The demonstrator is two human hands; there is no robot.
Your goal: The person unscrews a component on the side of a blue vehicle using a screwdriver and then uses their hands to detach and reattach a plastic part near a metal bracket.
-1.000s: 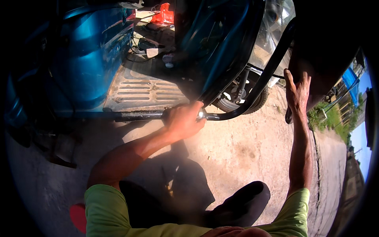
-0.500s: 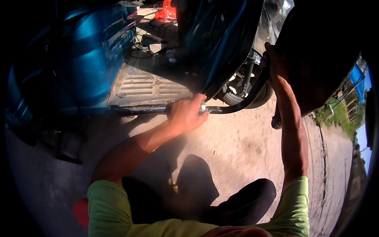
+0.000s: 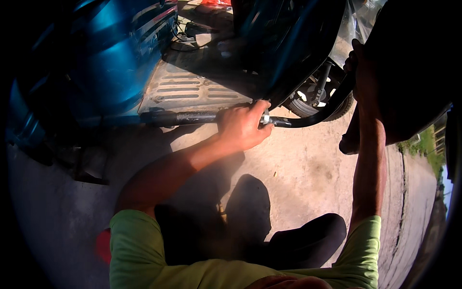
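A black tubular guard bar (image 3: 195,118) runs along the side of a teal scooter and curves up toward its front wheel (image 3: 320,94). My left hand (image 3: 244,126) is closed round its straight lower stretch. Just beside my left thumb and forefinger, a shiny metal clamp (image 3: 266,116) circles the tube. My right hand (image 3: 365,72), mostly in shadow, wraps the raised front end of the bar by the wheel. Part of that grip is too dark to make out.
The scooter's slotted footboard (image 3: 183,91) lies behind the bar, next to the teal body panel (image 3: 113,67). A cable and a pale block (image 3: 204,38) sit beyond it. Dark front panels overhang the wheel. Concrete ground (image 3: 308,164) stretches below, with my knees near.
The scooter and both hands appear farther right and slightly higher in the picture. Both hands keep their hold on the guard bar.
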